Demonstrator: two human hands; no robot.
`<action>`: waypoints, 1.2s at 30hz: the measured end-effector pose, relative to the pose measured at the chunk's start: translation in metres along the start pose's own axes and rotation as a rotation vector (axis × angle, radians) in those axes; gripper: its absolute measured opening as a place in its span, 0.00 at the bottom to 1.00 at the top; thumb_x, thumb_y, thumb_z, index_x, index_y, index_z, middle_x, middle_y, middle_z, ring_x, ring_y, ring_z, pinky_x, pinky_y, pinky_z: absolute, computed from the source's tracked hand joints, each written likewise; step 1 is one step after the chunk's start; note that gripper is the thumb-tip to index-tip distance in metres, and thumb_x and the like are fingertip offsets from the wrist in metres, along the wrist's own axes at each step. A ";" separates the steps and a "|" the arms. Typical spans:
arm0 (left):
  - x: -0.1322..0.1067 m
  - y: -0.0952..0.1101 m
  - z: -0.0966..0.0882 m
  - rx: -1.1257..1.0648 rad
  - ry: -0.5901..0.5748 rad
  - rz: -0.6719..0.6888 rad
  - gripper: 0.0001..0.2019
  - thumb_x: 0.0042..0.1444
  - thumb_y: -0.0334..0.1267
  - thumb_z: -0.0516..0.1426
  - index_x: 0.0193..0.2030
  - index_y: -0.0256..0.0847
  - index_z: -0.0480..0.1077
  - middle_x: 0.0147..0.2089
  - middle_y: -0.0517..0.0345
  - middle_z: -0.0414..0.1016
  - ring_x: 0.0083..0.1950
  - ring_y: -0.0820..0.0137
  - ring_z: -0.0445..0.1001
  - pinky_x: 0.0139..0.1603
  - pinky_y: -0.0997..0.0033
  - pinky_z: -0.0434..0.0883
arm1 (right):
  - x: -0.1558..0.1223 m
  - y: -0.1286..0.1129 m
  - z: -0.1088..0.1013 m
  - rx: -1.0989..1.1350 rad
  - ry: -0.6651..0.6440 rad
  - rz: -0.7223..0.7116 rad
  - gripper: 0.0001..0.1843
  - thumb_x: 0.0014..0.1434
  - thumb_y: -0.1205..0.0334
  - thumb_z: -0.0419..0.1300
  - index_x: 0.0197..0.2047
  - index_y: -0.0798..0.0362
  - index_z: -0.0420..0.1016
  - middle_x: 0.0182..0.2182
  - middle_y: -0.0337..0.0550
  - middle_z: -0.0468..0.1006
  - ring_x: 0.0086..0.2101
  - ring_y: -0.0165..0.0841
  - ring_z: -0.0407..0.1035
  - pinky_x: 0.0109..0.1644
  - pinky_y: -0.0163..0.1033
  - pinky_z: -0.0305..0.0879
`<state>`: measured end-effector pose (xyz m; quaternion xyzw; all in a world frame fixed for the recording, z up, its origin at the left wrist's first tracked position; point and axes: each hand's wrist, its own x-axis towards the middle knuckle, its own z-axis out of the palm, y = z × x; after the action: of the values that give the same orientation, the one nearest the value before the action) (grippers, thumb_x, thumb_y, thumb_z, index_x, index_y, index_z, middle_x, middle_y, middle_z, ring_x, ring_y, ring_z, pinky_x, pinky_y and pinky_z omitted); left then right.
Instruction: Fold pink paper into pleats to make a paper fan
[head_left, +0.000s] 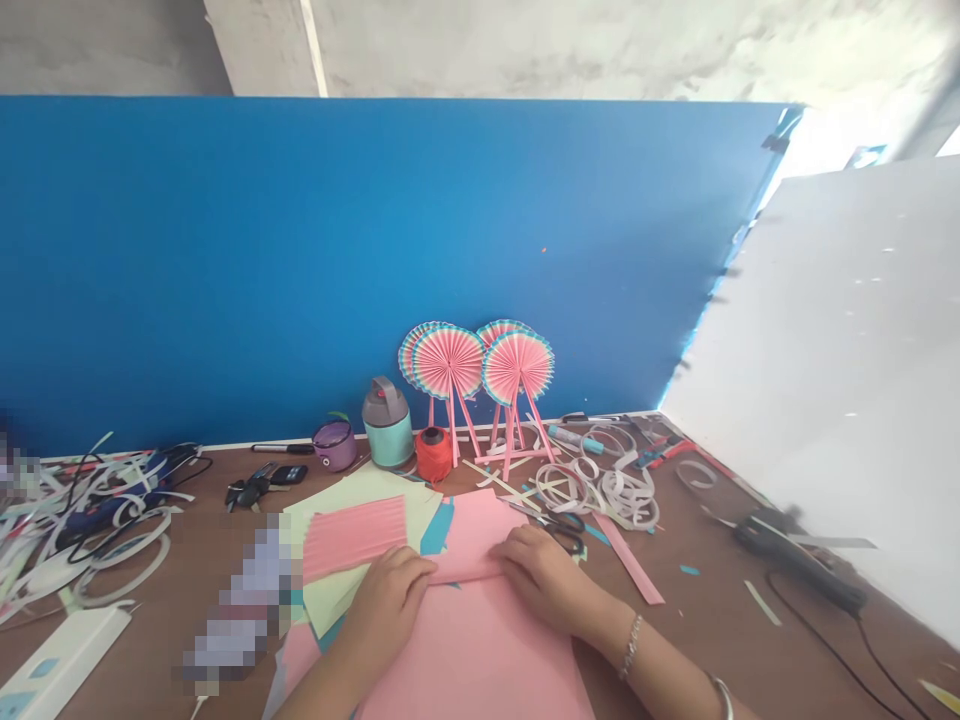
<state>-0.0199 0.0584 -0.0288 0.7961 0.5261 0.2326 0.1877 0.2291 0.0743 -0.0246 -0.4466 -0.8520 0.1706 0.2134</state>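
Note:
A large pink paper sheet (480,650) lies in front of me, with a narrow fold across its upper part. My left hand (390,605) pinches the fold's left end, thumb and fingers together. At the other end, my right hand (544,580) presses and pinches the paper, its fingers closed. Left of the fold, a pleated pink paper (352,535) rests on pale green sheets (322,605). Just beyond my right hand are scissors (566,530), partly covered. More pink paper (476,515) and a bit of blue paper (439,528) lie past the fold.
Round pleated paper fans (448,362) on pink legs stand by the blue partition (337,250). Nearby are a teal container (390,440), red string (433,455) and a purple pot (334,446). Curled paper strips (630,498), a glue gun (799,565) and a power strip (64,660) lie around.

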 end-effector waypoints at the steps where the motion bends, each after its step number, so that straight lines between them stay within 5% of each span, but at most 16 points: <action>1: 0.000 0.000 0.000 -0.025 0.018 -0.030 0.12 0.59 0.31 0.47 0.37 0.43 0.72 0.37 0.54 0.74 0.42 0.64 0.72 0.43 0.63 0.68 | 0.001 -0.001 -0.001 0.018 0.015 0.040 0.12 0.59 0.72 0.50 0.40 0.54 0.74 0.34 0.45 0.75 0.37 0.35 0.67 0.42 0.38 0.60; 5: 0.001 -0.001 -0.002 -0.072 0.047 -0.103 0.10 0.58 0.34 0.48 0.33 0.43 0.71 0.35 0.55 0.74 0.40 0.64 0.72 0.41 0.63 0.69 | 0.003 -0.001 -0.002 0.073 0.036 0.143 0.09 0.58 0.72 0.51 0.32 0.54 0.72 0.31 0.43 0.76 0.35 0.34 0.68 0.40 0.37 0.61; 25: 0.007 -0.008 0.004 -0.033 0.113 -0.146 0.09 0.54 0.33 0.49 0.28 0.42 0.68 0.32 0.56 0.72 0.37 0.65 0.71 0.38 0.66 0.67 | 0.013 -0.001 0.001 0.134 0.025 0.319 0.09 0.52 0.72 0.51 0.28 0.56 0.73 0.27 0.43 0.77 0.29 0.32 0.68 0.33 0.34 0.59; 36: 0.008 -0.009 0.007 0.026 0.104 -0.146 0.09 0.54 0.30 0.48 0.29 0.41 0.68 0.31 0.57 0.70 0.36 0.65 0.70 0.38 0.66 0.66 | 0.013 -0.001 0.002 0.093 0.023 0.318 0.09 0.52 0.72 0.51 0.27 0.55 0.71 0.28 0.43 0.76 0.30 0.33 0.68 0.34 0.34 0.59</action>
<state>-0.0199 0.0691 -0.0385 0.7448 0.5949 0.2525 0.1665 0.2207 0.0840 -0.0227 -0.5672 -0.7593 0.2365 0.2138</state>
